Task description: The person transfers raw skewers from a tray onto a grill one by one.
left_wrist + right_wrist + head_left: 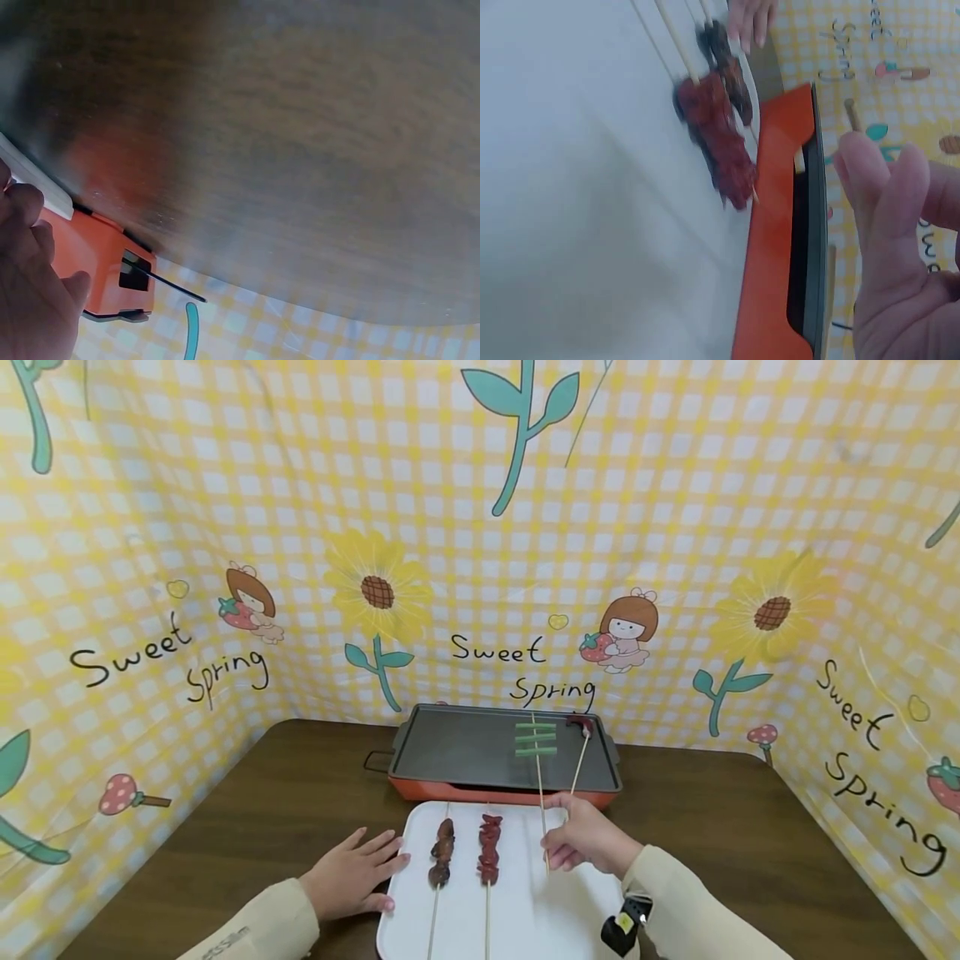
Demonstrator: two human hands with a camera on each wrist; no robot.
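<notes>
My right hand (562,850) is at the far right corner of a white tray (525,918), fingers curled round the lower end of a skewer stick. A green vegetable skewer (536,739) lies on the dark griddle (465,747), and its stick runs back past my fingertips. A skewer with a red piece (581,724) lies beside it, its stick ending at the top of that hand. I cannot tell whether I hold one stick or both. My left hand (352,877) rests flat on the table, fingertips at the tray's left edge. Two meat skewers (442,852) (490,847) lie on the tray.
The griddle's orange base (772,255) stands right behind the tray (570,187) on a brown wooden table (225,827). A yellow checked cloth backdrop (480,527) walls in the table at the back and on both sides. The meat skewers (720,142) reach nearly to the tray's far rim.
</notes>
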